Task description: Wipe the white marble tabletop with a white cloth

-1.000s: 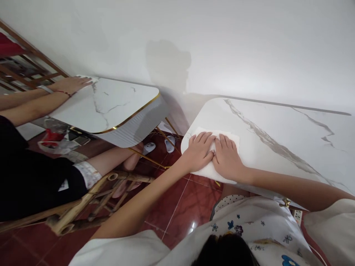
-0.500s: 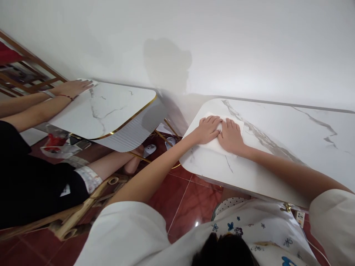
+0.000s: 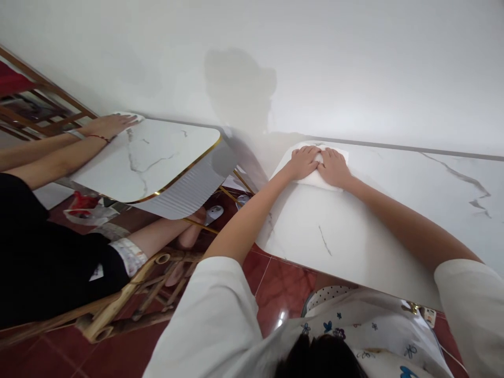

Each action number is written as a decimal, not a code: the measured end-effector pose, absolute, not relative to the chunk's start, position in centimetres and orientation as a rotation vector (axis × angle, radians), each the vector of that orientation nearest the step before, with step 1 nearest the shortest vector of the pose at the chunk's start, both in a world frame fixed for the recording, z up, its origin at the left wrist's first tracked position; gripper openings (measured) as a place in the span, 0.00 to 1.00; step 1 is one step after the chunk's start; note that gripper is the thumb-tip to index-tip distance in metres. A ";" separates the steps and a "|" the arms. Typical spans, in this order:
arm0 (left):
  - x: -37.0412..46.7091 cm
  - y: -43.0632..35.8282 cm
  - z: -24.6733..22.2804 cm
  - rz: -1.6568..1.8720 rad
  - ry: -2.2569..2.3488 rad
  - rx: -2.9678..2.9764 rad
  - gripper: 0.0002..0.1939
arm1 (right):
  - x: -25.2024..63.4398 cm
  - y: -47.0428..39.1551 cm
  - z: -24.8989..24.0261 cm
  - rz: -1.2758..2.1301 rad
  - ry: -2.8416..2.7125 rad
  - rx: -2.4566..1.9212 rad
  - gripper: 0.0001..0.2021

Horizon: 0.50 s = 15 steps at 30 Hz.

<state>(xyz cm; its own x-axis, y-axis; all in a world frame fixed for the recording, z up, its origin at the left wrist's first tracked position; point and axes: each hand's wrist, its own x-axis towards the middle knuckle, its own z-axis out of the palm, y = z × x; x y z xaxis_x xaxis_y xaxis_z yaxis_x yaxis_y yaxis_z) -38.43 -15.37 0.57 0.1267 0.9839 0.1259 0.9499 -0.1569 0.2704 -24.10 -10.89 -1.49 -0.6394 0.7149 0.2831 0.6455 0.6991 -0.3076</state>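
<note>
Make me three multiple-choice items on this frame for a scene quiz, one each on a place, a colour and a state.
1. Where does the white cloth lie?
A. At the marble table's far edge by the wall
B. On the floor
C. On the chair

2. What colour are the floor tiles?
A. Green
B. Red-brown
C. Grey

3. How are the left hand and right hand placed?
A. Raised in air
B. Clenched around a cup
C. Flat on the cloth, side by side

A: cloth meets the wall. B: glossy red-brown tiles. C: both palms press down.
</note>
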 end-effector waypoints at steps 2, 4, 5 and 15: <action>-38.7 -14.4 0.5 0.436 1.966 2.245 0.24 | -24.5 -9.7 -1.7 0.255 -2.510 -1.044 0.20; -39.0 -13.5 0.4 0.455 1.972 2.234 0.25 | -24.8 -8.6 -2.0 0.257 -2.499 -1.026 0.20; -39.1 -13.1 0.4 0.463 1.978 2.229 0.25 | -25.0 -8.1 -2.0 0.259 -2.494 -1.020 0.20; -40.1 -9.9 0.3 0.524 1.977 2.212 0.26 | -25.8 -5.4 -2.0 0.255 -2.474 -1.053 0.21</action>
